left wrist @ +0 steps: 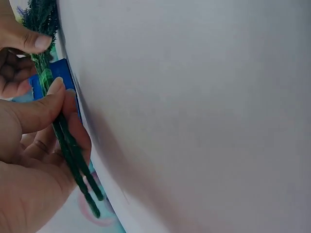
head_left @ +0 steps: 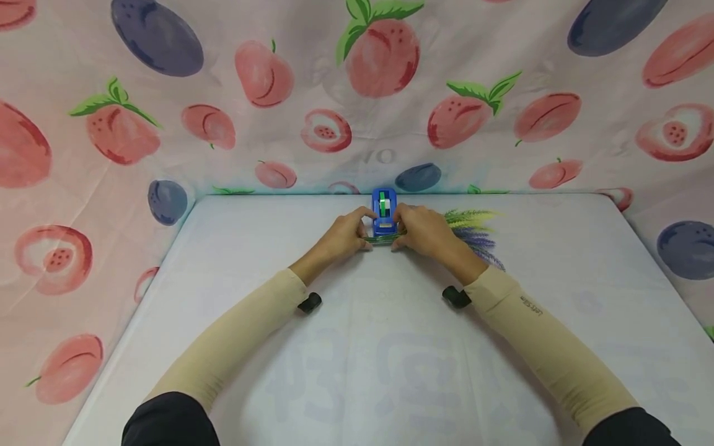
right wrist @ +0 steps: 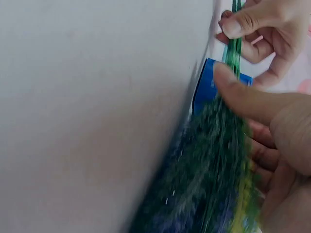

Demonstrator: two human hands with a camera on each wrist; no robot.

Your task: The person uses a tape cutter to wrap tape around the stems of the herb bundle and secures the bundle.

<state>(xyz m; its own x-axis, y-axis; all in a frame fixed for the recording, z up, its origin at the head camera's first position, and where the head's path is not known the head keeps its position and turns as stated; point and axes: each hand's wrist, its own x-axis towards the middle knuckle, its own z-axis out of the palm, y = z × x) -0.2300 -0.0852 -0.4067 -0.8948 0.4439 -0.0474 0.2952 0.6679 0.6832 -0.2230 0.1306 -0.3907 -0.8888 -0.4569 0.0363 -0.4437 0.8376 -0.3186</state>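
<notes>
A bunch of artificial flowers (head_left: 484, 238) with purple and yellow spikes lies across both hands, its heads toward the right. My left hand (head_left: 344, 236) pinches the green stems (left wrist: 73, 150) between thumb and fingers, and the stem ends stick out past it. Nearer the flower heads, my right hand (head_left: 426, 230) grips the same bunch. Shiny green tape (left wrist: 46, 76) shows around the stems between the hands. Directly behind the stems stands a blue tape dispenser (head_left: 384, 224) with a green roll in it; the wrist views show only part of its blue body.
The white-covered table (head_left: 357, 347) ends just behind the dispenser. Beyond that edge hangs a pink fruit-print cloth (head_left: 268, 136). A small dark camera is worn at each wrist, below the forearm sleeves.
</notes>
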